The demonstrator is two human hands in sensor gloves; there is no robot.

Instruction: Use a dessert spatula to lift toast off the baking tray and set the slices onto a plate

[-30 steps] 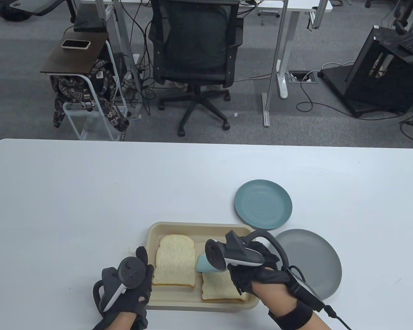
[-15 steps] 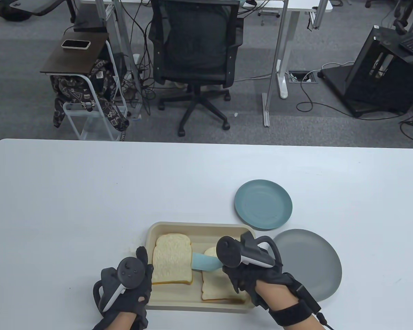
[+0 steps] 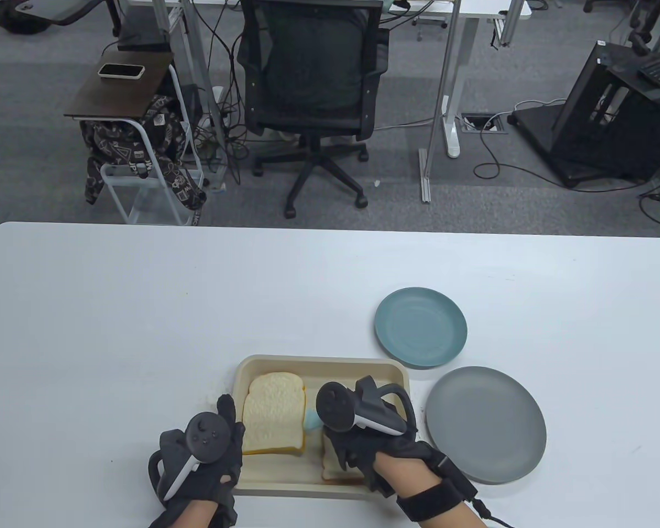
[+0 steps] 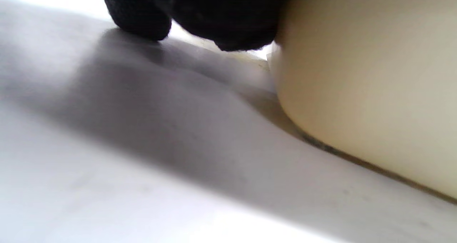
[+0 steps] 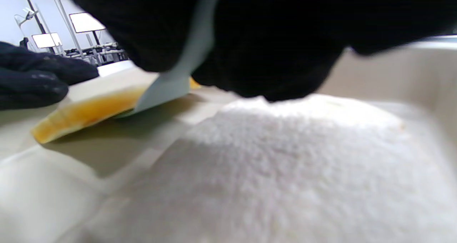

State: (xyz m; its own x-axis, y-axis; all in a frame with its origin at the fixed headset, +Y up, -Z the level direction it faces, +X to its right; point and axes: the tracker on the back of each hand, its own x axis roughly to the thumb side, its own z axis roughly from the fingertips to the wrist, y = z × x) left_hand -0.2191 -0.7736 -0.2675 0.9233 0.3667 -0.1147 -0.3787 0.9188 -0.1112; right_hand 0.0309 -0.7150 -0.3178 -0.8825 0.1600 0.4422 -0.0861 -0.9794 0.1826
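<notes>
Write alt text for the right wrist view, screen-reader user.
A pale blue spatula blade slides under the raised, golden-crusted edge of a toast slice in a beige tray. A second white slice fills the blurred foreground. The right hand's dark glove covers the top, and the left hand's fingers show at far left.

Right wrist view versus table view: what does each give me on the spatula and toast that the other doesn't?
Only the right wrist view: the spatula blade goes under the left slice, whose near edge is lifted off the tray floor.

Only the table view: the teal plate and the grey plate, both bare, right of the tray, and the right hand covering most of the spatula.

Both: the left hand at the tray's left edge and the right slice flat in the tray.
</notes>
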